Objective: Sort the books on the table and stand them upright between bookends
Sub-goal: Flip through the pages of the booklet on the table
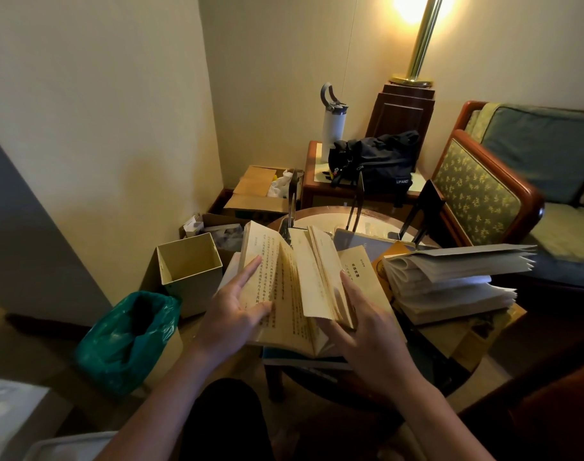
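Seen from your head, looking down: your left hand [240, 304] lies open, fingers straight, flat on the left page of an open book [284, 294] with yellowed pages of printed text. Your right hand [367, 324] grips the fanned right-hand pages, one finger running up along their edge; its thumb is hidden. You hold the book low over the near side of a round table [320, 216], above other flat-lying books. To the right, a stack of books [450, 284] lies on its side, pages splayed. Behind the open book, a blue book [357, 241] lies flat. At the far edge of the table stand three black bookends [357, 201], spaced apart, with nothing standing between them. The job looks barely begun: no book stands upright, the sorting appears unfinished, and every book you can see has yet to be closed, grouped and stood between the bookends. The one in your hands needs closing first.
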`<state>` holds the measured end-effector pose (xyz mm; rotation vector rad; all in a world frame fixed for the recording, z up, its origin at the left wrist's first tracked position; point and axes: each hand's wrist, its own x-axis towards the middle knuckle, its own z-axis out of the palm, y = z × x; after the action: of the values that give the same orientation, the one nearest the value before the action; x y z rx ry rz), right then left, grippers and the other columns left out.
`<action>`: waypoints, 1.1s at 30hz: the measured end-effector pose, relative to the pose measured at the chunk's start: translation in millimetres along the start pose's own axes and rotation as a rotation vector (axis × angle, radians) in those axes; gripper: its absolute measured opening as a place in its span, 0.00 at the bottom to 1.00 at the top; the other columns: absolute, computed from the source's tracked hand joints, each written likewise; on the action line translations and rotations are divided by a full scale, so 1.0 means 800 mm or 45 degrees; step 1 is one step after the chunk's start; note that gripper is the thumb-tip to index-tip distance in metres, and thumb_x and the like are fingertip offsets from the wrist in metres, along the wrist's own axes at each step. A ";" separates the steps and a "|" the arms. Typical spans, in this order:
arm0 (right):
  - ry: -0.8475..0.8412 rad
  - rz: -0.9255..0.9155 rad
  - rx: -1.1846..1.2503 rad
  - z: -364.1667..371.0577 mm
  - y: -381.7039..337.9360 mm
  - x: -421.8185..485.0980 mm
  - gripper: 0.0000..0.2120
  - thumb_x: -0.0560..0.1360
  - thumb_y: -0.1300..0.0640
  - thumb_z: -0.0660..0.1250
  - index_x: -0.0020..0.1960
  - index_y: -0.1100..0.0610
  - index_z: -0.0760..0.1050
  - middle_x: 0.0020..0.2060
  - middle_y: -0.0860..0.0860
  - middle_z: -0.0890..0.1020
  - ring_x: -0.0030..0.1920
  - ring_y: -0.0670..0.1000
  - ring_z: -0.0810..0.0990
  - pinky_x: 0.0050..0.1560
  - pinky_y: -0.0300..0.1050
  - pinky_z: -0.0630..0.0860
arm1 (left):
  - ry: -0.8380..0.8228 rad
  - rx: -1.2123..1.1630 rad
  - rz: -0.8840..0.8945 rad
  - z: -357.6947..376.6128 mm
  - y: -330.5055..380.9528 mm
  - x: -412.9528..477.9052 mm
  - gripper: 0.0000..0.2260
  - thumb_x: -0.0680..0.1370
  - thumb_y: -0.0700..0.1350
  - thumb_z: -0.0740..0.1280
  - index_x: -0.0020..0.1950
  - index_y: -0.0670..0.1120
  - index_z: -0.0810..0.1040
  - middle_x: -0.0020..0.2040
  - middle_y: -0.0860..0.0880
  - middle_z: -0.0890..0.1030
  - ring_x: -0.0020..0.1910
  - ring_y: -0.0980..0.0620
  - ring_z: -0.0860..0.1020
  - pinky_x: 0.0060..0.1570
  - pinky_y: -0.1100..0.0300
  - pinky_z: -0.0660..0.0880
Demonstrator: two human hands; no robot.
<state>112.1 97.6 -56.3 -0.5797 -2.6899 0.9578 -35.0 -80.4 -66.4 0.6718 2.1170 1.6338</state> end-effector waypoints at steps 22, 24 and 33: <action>-0.352 -0.060 0.406 0.038 -0.056 0.012 0.37 0.73 0.29 0.56 0.79 0.33 0.46 0.75 0.36 0.56 0.67 0.37 0.55 0.63 0.37 0.55 | 0.072 -0.609 -0.420 -0.003 0.022 0.009 0.23 0.80 0.52 0.63 0.75 0.52 0.67 0.62 0.43 0.77 0.53 0.44 0.77 0.46 0.51 0.75; -0.369 -0.059 0.442 0.044 -0.052 0.016 0.35 0.73 0.30 0.53 0.78 0.32 0.47 0.70 0.32 0.57 0.67 0.36 0.56 0.59 0.29 0.56 | 0.070 -0.439 -0.385 -0.004 0.020 0.012 0.32 0.76 0.54 0.66 0.79 0.52 0.60 0.66 0.44 0.74 0.55 0.45 0.77 0.46 0.52 0.75; -0.303 -0.088 0.378 0.073 -0.058 0.079 0.25 0.85 0.49 0.52 0.80 0.41 0.50 0.76 0.31 0.47 0.76 0.37 0.45 0.79 0.45 0.48 | 0.028 -0.328 -0.318 -0.007 0.011 0.020 0.26 0.80 0.45 0.66 0.76 0.56 0.63 0.60 0.51 0.79 0.57 0.47 0.79 0.57 0.46 0.79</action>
<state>22.3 60.2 -65.9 -0.3279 -2.6666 1.4531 -50.0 -74.0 -56.6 0.2969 1.8712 1.7342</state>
